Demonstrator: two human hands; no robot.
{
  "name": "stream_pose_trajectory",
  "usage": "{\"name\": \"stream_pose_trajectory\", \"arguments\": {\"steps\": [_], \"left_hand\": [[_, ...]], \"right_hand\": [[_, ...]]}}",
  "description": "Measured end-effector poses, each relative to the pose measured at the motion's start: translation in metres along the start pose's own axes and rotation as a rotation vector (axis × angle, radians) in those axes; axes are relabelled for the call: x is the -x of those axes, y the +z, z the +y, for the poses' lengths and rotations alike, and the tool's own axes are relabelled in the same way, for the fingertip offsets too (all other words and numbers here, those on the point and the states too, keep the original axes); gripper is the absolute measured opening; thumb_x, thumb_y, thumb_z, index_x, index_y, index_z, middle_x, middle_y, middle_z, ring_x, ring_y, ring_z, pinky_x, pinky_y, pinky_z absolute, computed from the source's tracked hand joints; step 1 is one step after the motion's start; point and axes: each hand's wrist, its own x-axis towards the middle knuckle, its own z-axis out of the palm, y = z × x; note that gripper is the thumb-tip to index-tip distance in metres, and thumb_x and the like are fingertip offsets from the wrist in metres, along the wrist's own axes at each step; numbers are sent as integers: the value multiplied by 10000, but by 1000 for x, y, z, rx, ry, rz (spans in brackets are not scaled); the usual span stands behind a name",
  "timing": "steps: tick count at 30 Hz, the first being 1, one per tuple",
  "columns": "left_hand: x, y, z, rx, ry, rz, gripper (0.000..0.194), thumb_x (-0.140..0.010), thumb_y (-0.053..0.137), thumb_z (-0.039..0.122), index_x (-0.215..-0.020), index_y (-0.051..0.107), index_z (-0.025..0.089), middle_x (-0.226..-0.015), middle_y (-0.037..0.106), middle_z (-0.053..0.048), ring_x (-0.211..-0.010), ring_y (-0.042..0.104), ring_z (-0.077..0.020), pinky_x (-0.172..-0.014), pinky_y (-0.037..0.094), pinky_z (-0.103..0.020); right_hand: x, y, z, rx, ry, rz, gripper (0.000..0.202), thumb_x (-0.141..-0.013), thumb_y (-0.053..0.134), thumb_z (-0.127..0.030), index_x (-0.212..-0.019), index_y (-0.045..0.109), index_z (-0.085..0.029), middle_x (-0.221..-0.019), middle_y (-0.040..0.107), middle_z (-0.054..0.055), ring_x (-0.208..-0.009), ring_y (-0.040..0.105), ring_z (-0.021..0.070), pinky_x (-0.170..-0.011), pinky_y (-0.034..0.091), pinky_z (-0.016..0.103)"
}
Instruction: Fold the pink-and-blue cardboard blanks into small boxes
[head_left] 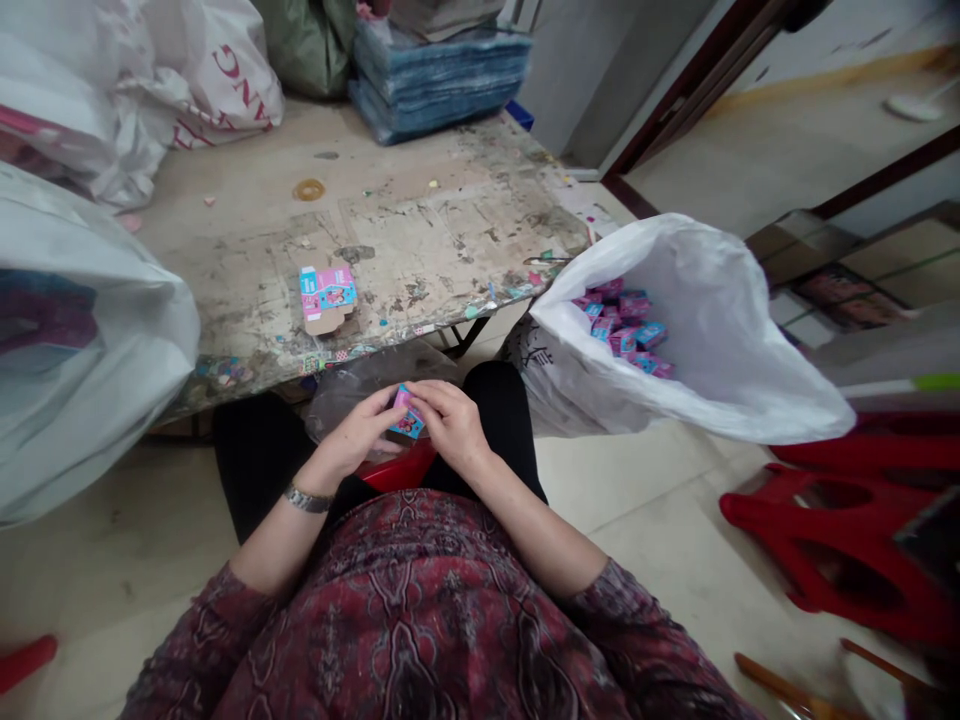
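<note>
Over my lap, a small pink and blue printed carton [408,424] is held between both hands. My left hand [366,428] grips it from the left, its fingers partly hidden behind the carton. From the right, my right hand [451,418] closes on its upper edge with thumb and fingers. On the table in front lies a flat, unfolded carton [328,292] with the same print, its brown flaps showing. To my right, several folded cartons [626,325] sit inside a white woven sack [720,300] with its mouth wide apart.
Stained worktable [450,220] spans the front, with a roll of tape [308,189] on it. A bundle of blue wrapped material [442,80] stands at the back. White bags [97,390] crowd the left side. Red plastic stools [825,530] are at right, on the tiled floor.
</note>
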Motion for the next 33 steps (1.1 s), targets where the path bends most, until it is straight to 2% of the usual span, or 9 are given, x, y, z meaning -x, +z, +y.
{"name": "stream_pose_trajectory", "arguments": {"steps": [5, 10, 14, 17, 21, 23, 26, 30, 33], "left_hand": [[1, 3, -1, -140, 50, 69, 413, -789, 788, 344, -1181, 729, 231, -1171, 709, -96, -938, 688, -230, -622, 569, -244], [1, 3, 0, -102, 55, 52, 412, -754, 816, 325, -1139, 732, 203, -1096, 720, -86, -876, 688, -211, -609, 565, -242], [1, 5, 2, -93, 79, 63, 396, -750, 821, 338, -1106, 730, 190, -1020, 718, -74, -856, 676, -204, -554, 549, -217], [-1, 4, 2, -44, 85, 78, 376, -769, 802, 382, -1076, 726, 179, -955, 711, -67, -807, 665, -192, -512, 539, -215], [-6, 2, 0, 155, 107, 133, 356, -770, 806, 386, -1037, 707, 171, -928, 711, -57, -740, 651, -162, -492, 523, -214], [-8, 0, -2, 248, 125, 156, 353, -758, 823, 360, -1026, 697, 168, -941, 716, -54, -741, 653, -155, -500, 519, -213], [-9, 0, -4, 318, 131, 183, 342, -739, 845, 332, -993, 687, 165, -907, 718, -41, -717, 643, -139, -513, 511, -211], [-7, 3, -4, 323, 111, 179, 348, -702, 867, 323, -944, 675, 164, -878, 711, -32, -699, 625, -130, -516, 494, -209], [-6, 1, -4, 225, 104, 164, 393, -702, 858, 331, -1003, 668, 165, -898, 710, -42, -725, 635, -145, -554, 501, -229]], "right_hand": [[-4, -2, 3, -72, 42, -15, 266, -960, 603, -255, -1174, 756, -293, -1131, 759, 72, -1052, 706, 221, -962, 564, 404], [-6, -2, 2, -127, 65, -27, 227, -942, 636, -257, -1112, 780, -300, -1100, 765, 60, -1029, 713, 212, -946, 570, 387], [-8, -2, 2, -170, 96, -44, 242, -952, 615, -290, -1137, 771, -283, -1150, 757, 64, -1098, 698, 213, -1009, 544, 381], [-7, 0, 5, -230, 169, -18, 356, -940, 623, -326, -1285, 688, -268, -1257, 716, 80, -1174, 667, 225, -1052, 519, 393], [-2, 3, 10, -360, 345, -52, 618, -873, 702, -371, -1446, 509, -243, -1211, 722, 103, -1032, 719, 216, -921, 585, 377], [2, 4, 11, -359, 403, -111, 611, -836, 739, -373, -1395, 539, -234, -1137, 744, 94, -977, 730, 215, -879, 592, 372], [7, 5, 9, -299, 454, -159, 480, -809, 752, -336, -1258, 621, -223, -1069, 762, 82, -960, 729, 221, -851, 585, 369], [7, 6, 8, -309, 460, -129, 266, -838, 645, -239, -1100, 681, -216, -972, 772, 40, -908, 730, 197, -824, 572, 330], [2, -1, 11, -301, 440, -87, 222, -854, 561, -200, -1007, 722, -214, -895, 764, 11, -833, 719, 182, -777, 567, 303]]}}
